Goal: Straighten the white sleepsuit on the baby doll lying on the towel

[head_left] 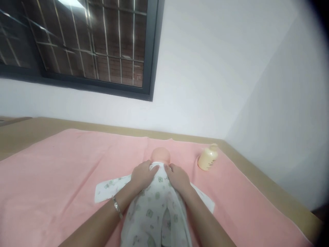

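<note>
A baby doll (160,155) lies on a pink cloth, the bald top of its head pointing away from me. Over its body is a white baby garment (154,209) printed with small green and grey figures, its sleeves spread out to both sides. My left hand (144,175), with a bracelet at the wrist, is closed on the garment's collar at the doll's left-hand side in view. On the opposite side of the neck, my right hand (178,178) grips the collar too, thumb on top. The doll's face and limbs are hidden.
A cream pump bottle (207,157) stands on the pink cloth (77,161), right of the doll. The cloth covers a tan surface (102,126) that meets white walls (205,68). A dark-framed window (150,51) with bars is at upper left.
</note>
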{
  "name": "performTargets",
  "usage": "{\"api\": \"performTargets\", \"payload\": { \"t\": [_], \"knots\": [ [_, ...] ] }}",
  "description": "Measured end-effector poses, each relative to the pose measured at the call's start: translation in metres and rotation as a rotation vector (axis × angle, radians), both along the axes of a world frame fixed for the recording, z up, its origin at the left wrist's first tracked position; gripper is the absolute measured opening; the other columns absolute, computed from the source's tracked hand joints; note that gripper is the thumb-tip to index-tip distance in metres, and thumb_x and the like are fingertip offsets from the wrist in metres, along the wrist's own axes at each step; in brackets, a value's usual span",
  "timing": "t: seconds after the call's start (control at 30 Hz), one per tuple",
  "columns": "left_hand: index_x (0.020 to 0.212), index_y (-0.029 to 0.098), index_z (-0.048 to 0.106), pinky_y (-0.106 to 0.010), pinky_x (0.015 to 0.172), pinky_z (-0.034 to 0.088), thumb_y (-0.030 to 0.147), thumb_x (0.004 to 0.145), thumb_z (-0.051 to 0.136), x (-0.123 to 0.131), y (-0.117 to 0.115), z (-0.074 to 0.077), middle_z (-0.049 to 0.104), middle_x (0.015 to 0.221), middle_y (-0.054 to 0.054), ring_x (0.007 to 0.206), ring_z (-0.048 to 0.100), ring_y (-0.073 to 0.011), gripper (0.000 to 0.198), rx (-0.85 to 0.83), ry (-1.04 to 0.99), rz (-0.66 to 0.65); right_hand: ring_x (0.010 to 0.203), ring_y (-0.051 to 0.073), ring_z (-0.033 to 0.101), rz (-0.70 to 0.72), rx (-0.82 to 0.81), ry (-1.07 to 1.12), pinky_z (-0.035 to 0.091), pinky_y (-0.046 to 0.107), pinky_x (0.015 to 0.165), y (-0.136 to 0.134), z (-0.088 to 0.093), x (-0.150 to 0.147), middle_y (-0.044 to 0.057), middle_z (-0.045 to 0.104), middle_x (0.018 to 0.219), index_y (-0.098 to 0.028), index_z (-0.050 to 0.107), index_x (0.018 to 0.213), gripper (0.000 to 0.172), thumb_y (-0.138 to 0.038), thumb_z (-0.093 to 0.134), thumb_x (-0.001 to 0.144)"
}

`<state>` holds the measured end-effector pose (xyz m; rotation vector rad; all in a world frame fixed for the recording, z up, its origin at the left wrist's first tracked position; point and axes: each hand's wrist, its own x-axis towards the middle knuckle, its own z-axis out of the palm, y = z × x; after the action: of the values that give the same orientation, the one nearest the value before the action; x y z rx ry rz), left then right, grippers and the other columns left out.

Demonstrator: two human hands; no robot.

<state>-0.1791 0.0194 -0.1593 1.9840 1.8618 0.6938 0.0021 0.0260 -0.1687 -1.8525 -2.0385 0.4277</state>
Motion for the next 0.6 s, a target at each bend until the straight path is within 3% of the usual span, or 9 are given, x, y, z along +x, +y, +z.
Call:
{"api": "performTargets", "payload": {
  "t": [0.47,0.6],
  "knots": [
    [0.085,0.021,0.059,-0.031,0.065,0.040,0.056,0.087,0.036,0.001,-0.003,0.003,0.067,0.091,-0.006,0.081,0.061,-0.0240,0.042,0.000,0.017,-0.005,0.087,0.026,0.061,0.080,-0.042,-0.066,0.040,0.034,0.071,-0.010,0.018,-0.002,0.018,0.066,0.098,-0.012,0.065,0.097,0.071,-0.054,0.008,0.095],
    [0.089,0.019,0.063,-0.032,0.071,0.042,0.056,0.088,0.034,-0.001,-0.005,0.007,0.068,0.095,-0.009,0.087,0.062,-0.0257,0.047,0.011,0.042,-0.046,0.092,0.025,0.060,0.148,-0.056,-0.029,0.040,0.033,0.078,-0.020,0.031,-0.001,0.019,0.065,0.102,-0.011,0.063,0.101,0.068,-0.053,0.009,0.097]
  ]
}}
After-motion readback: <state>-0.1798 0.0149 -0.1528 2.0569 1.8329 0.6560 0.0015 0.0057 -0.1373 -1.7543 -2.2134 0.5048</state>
